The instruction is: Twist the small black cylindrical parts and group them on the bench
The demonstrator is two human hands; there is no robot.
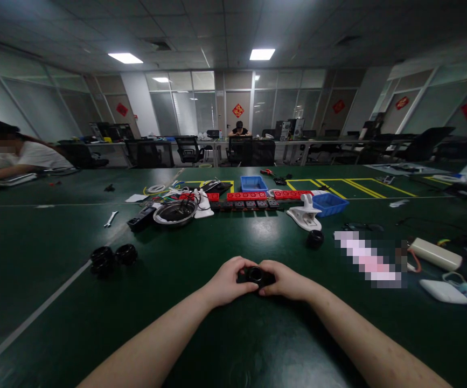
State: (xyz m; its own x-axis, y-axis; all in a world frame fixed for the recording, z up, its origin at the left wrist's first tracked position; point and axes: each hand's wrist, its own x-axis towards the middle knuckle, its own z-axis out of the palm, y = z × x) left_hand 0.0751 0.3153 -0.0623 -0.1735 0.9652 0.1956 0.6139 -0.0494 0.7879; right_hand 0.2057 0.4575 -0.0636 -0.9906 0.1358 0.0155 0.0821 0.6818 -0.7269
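Both my hands meet at the middle of the dark green table [55, 253]. Between them is a small black ring-shaped part [256, 276] with a round opening facing up. My left hand [228, 281] curls its fingers around the part's left side. My right hand [285, 281] grips its right side with fingers closed. The part rests low, at or just above the table surface. Several similar black round parts [112, 257] lie to the left, and one more black part [315, 238] sits to the right of my hands.
Further back lie a round metal bowl [175, 212], red and black blocks [246, 197], two blue bins [329, 203], a white clamp [306, 214] and a wrench [110, 218]. White devices [436, 253] sit at right. A person [15, 156] sits at far left, another far behind.
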